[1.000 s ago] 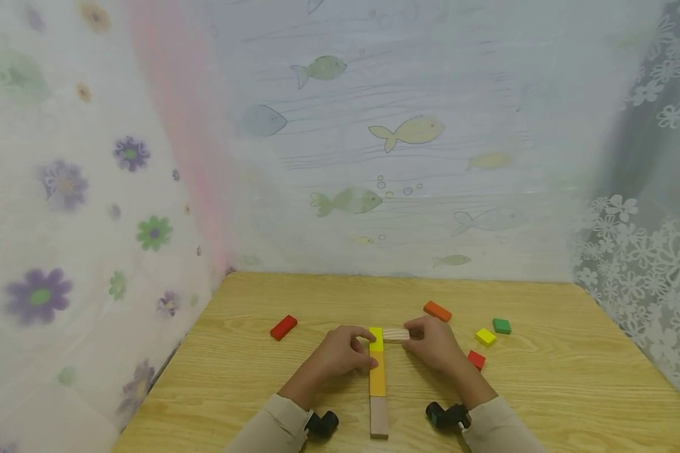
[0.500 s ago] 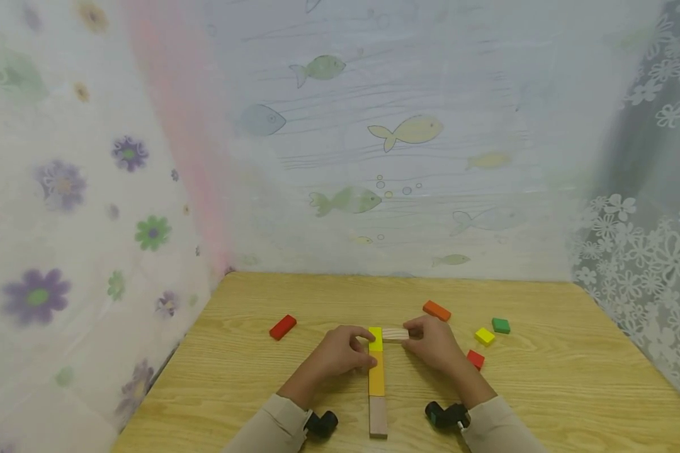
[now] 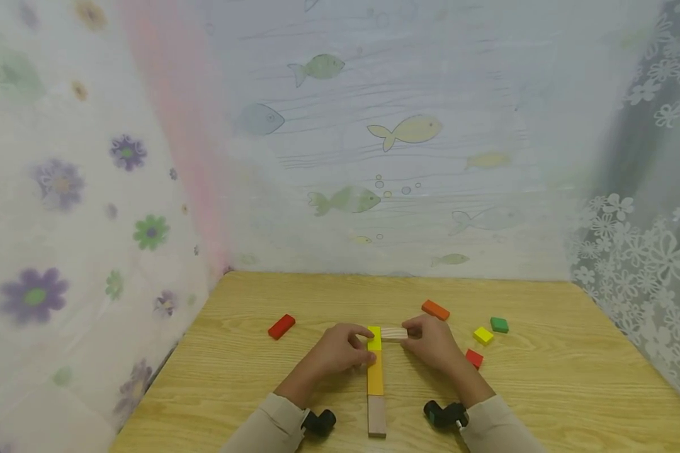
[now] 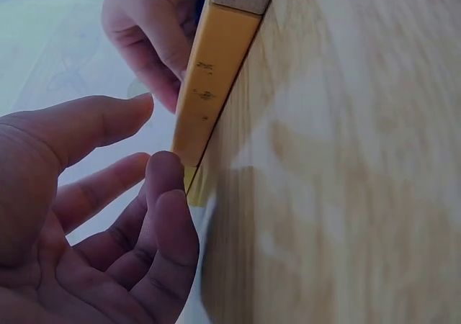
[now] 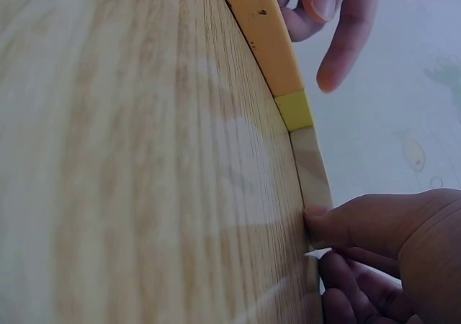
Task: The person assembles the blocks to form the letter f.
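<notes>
A row of blocks runs away from me in the head view: a brownish wooden block (image 3: 376,416), an orange-yellow block (image 3: 376,380) and a small bright yellow block (image 3: 376,344). From the yellow block's right side a pale, striped wooden block (image 3: 393,334) extends sideways. My right hand (image 3: 433,341) pinches its outer end, thumb (image 5: 338,227) on the near face in the right wrist view. My left hand (image 3: 339,350) is at the row's left side, fingers loosely bent near the yellow block. In the left wrist view its thumb (image 4: 108,122) stands apart from the orange-yellow block (image 4: 212,79).
A red block (image 3: 281,326) lies to the left on the wooden table (image 3: 249,390). On the right are an orange block (image 3: 435,309), a green block (image 3: 499,324), another yellow block (image 3: 483,336) and a small red block (image 3: 473,358). A fish-printed curtain (image 3: 340,157) hangs behind.
</notes>
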`<state>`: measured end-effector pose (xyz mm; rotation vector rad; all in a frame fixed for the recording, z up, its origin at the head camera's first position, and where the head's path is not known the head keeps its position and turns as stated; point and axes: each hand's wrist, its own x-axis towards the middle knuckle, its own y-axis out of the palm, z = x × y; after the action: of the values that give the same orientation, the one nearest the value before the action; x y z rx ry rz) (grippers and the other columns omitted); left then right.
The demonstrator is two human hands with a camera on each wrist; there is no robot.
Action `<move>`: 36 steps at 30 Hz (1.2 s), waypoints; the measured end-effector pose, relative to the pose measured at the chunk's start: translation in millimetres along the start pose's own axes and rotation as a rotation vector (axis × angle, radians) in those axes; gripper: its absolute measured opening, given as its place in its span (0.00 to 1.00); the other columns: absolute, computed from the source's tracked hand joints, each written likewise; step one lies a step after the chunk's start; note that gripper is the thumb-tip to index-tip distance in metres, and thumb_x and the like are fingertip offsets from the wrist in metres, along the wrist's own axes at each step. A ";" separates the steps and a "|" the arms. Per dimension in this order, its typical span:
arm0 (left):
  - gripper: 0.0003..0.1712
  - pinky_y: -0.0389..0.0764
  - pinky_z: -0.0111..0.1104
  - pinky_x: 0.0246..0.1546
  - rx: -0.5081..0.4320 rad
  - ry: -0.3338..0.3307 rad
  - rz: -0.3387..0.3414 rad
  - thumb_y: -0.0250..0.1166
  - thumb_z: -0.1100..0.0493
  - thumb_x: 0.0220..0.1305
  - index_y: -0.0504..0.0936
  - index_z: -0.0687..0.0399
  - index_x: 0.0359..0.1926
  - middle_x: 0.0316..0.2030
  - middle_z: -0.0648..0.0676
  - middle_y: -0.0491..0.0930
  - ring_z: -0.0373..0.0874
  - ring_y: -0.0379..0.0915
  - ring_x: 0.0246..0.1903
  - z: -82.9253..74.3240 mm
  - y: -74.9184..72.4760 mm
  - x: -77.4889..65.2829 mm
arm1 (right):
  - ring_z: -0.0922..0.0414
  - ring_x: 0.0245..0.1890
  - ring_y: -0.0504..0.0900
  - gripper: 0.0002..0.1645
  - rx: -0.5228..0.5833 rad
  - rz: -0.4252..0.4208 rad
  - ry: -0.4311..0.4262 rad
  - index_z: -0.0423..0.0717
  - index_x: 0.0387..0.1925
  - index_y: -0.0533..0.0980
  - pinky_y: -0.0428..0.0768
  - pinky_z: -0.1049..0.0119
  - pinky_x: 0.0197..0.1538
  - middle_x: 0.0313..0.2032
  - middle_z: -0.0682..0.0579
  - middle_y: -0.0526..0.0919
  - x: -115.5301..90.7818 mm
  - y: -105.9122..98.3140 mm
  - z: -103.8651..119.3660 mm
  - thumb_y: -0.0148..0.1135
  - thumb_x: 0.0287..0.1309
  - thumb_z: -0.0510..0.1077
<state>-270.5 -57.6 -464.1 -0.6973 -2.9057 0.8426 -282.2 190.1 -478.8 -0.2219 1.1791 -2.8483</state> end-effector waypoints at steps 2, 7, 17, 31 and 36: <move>0.27 0.81 0.39 0.29 0.011 -0.007 -0.010 0.77 0.52 0.60 0.84 0.50 0.60 0.36 0.51 0.83 0.48 0.82 0.28 0.3 -1.2 -0.3 | 0.53 0.46 0.87 0.21 0.000 -0.001 0.001 0.41 0.51 0.86 0.85 0.51 0.54 0.46 0.49 0.89 -0.4 0.2 1.0 0.78 0.54 0.39; 0.29 0.82 0.38 0.29 0.036 -0.019 -0.038 0.77 0.51 0.61 0.83 0.47 0.63 0.38 0.50 0.83 0.46 0.81 0.30 1.3 -7.9 -4.1 | 0.53 0.46 0.87 0.20 -0.012 0.000 0.000 0.40 0.51 0.86 0.84 0.51 0.54 0.45 0.48 0.89 -2.1 -0.6 2.1 0.77 0.54 0.39; 0.31 0.82 0.39 0.26 0.050 -0.013 -0.121 0.76 0.56 0.62 0.80 0.52 0.65 0.40 0.53 0.79 0.48 0.78 0.32 13.3 -42.5 -13.5 | 0.52 0.46 0.86 0.21 -0.008 -0.001 0.000 0.40 0.51 0.86 0.84 0.50 0.54 0.45 0.48 0.89 -3.8 -2.0 -0.7 0.77 0.55 0.39; 0.31 0.83 0.37 0.33 0.162 -0.045 -0.357 0.76 0.61 0.61 0.81 0.48 0.65 0.52 0.62 0.81 0.49 0.80 0.44 32.6 -100.2 -30.1 | 0.54 0.45 0.86 0.20 -0.006 -0.012 -0.022 0.40 0.50 0.87 0.85 0.51 0.53 0.44 0.49 0.89 -0.1 -0.2 -2.8 0.78 0.54 0.38; 0.32 0.84 0.36 0.30 0.187 -0.090 -0.394 0.76 0.60 0.60 0.80 0.53 0.66 0.56 0.65 0.79 0.52 0.82 0.42 50.5 -115.5 -34.7 | 0.54 0.45 0.86 0.20 -0.011 -0.013 -0.017 0.41 0.50 0.87 0.85 0.52 0.53 0.43 0.50 0.89 0.1 2.4 -3.2 0.78 0.54 0.38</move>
<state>-294.6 -184.5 -444.5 -0.0684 -2.8387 1.0899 -282.8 190.7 -482.7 -0.2550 1.1948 -2.8454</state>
